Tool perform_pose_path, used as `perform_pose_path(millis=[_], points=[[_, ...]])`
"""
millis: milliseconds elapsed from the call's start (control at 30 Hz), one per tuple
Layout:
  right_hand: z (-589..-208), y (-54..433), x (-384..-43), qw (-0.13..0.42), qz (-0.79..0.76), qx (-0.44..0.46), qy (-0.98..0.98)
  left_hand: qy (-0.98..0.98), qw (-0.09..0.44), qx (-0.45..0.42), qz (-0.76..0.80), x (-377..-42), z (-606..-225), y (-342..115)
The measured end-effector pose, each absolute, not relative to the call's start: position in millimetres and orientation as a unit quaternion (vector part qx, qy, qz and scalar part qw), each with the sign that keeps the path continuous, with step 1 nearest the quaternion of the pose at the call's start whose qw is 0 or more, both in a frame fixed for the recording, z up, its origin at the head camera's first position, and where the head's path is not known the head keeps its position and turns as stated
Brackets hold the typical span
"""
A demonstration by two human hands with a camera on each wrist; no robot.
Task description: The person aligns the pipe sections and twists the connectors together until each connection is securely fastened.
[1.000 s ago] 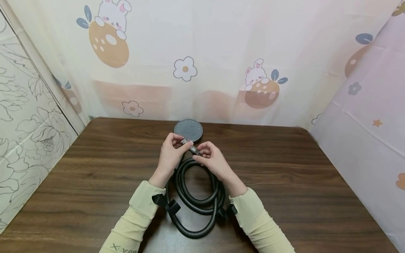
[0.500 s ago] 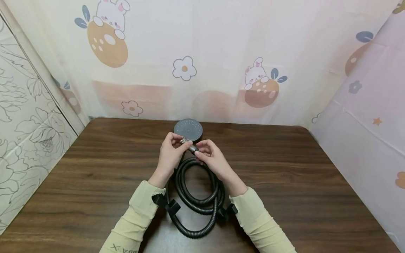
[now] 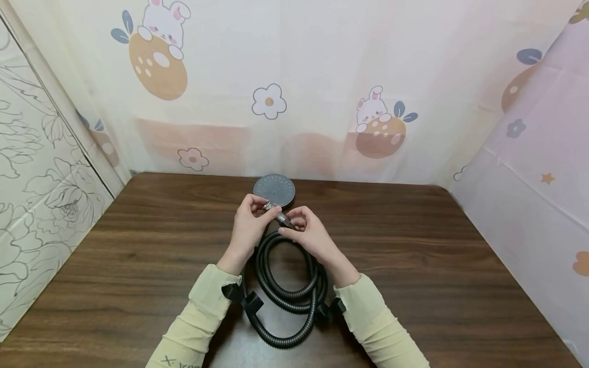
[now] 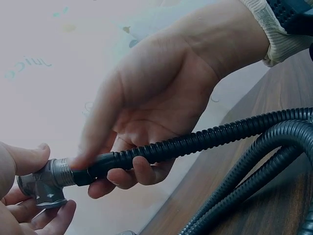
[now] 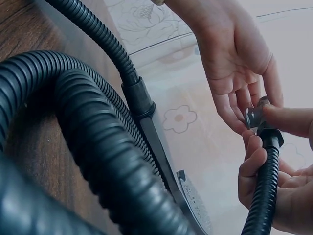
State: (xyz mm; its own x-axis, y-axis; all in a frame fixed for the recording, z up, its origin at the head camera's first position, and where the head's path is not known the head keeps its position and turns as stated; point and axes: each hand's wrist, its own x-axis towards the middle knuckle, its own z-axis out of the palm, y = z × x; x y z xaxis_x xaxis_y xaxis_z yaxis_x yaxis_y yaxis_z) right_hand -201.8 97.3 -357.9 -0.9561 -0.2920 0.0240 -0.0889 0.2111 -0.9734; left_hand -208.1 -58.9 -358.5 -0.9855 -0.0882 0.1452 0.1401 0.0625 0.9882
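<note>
My left hand (image 3: 247,224) pinches a silver metal tee fitting (image 4: 48,186) between thumb and fingers. From the other side my right hand (image 3: 314,236) holds the end of a black ribbed shower hose (image 4: 195,143), fingers curled under it and the thumb at the black end nut (image 4: 83,177). That nut sits against the threaded neck of the fitting, with some thread showing. Both hands are above the table, just in front of a round grey shower head (image 3: 274,188). The hose's other end joins the shower head's handle (image 5: 157,142) in the right wrist view.
The rest of the hose lies in loose coils on the dark wooden table (image 3: 138,255), under and between the forearms. A printed curtain (image 3: 313,61) hangs behind the table's far edge. Black camera straps (image 3: 244,297) sit at the wrists.
My right thumb and fingers have shifted up around the hose's end nut and then back down. My left hand keeps the fitting in nearly the same spot.
</note>
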Motion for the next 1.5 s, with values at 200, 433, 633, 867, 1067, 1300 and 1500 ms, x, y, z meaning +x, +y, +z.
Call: perform_pose_path(millis=[200, 433, 633, 867, 1067, 1300, 1500], points=[[-359.0, 97.9, -201.3, 0.082, -0.627, -0.119, 0.765, -0.721, 0.078, -0.019, -0.688, -206.9, -357.7, -58.5], [-358.9, 97.5, -200.8, 0.083, -0.653, -0.122, 0.743, -0.723, 0.076, -0.009, -0.687, -206.9, -357.4, -59.0], [-360.0, 98.2, -201.3, 0.082, -0.664, -0.124, 0.733, -0.724, 0.079, -0.010, -0.685, -207.1, -356.3, -59.2], [-360.6, 97.7, -201.7, 0.089, -0.659, -0.135, 0.735, -0.722, 0.078, -0.018, -0.687, -207.9, -358.6, -59.5], [-361.2, 96.9, -201.8, 0.081, -0.632, -0.119, 0.761, -0.724, 0.072, -0.020, -0.686, -207.9, -358.5, -59.3], [-362.3, 97.0, -203.0, 0.082, -0.628, -0.117, 0.765, -0.720, 0.071, -0.019, -0.690, -207.8, -358.3, -59.0], [-361.0, 97.8, -202.1, 0.078, -0.625, -0.129, 0.766, -0.717, 0.074, -0.017, -0.693, -208.2, -358.3, -58.6]])
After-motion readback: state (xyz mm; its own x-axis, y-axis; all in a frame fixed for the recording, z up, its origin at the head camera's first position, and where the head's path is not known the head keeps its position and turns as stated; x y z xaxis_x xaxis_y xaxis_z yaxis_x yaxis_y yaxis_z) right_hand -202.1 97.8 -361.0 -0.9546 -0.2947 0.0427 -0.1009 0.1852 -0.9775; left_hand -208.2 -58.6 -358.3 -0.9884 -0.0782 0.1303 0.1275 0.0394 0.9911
